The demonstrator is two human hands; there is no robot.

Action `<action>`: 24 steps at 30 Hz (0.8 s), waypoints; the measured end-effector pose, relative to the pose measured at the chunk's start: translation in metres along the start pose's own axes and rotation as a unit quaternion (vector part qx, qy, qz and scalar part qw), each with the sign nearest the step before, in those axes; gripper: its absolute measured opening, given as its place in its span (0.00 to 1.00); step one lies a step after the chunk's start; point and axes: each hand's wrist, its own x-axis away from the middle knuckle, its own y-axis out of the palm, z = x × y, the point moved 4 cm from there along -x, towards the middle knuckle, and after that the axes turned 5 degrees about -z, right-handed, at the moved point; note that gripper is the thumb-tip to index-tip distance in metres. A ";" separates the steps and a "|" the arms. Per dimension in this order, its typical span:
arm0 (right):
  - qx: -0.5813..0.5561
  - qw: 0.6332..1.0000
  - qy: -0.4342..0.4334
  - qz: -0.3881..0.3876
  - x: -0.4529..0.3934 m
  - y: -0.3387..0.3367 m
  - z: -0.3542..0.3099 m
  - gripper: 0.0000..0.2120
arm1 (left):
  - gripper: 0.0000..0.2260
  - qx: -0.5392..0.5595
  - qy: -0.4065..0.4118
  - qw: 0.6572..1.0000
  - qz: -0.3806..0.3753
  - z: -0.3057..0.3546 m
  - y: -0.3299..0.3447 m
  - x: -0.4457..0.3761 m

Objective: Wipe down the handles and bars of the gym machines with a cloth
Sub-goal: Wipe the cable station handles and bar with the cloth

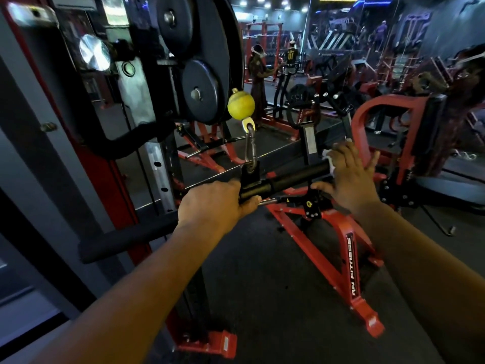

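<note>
**Q.** What does the figure show, and where could it fail?

**A.** A cable-machine bar handle (286, 179) hangs from a carabiner (250, 148) below a yellow stopper ball (241, 103). The left hand (217, 203) has its fingers clenched around the bar's left end, beside the central clip. The right hand (346, 174) presses a white cloth (331, 160) against the bar's right end; its thumb sits under the bar, while the outer fingers are spread and straight. The cloth is mostly hidden under the palm.

**Q.** The risks?

**A.** The bar hangs from a single point, so it can swivel or tip if the left grip slackens, and the wipe would then skid off the end. Because the cloth is only pressed and not wrapped, it may slip out and drop to the floor (262, 298). The underside of the grip could also be missed.

**Q.** Any legible writing?

**A.** "AN FITNESS" runs along the red frame leg (351, 266) near the floor. A person (290, 57) in the background wears a dark shirt marked "01". Other labels are too small to read.
</note>
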 end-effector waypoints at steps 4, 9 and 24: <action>-0.047 0.998 -0.039 0.000 0.004 0.008 -0.028 0.48 | 0.23 -0.003 0.001 1.000 -0.001 -0.002 0.001 -0.006; -0.024 0.987 -0.154 -0.027 0.012 0.003 -0.114 0.47 | 0.24 -0.013 -0.002 1.000 -0.009 -0.002 -0.002 -0.012; 0.002 0.989 -0.147 0.006 -0.009 0.000 0.004 0.32 | 0.23 0.001 0.018 1.000 -0.010 -0.006 0.003 -0.004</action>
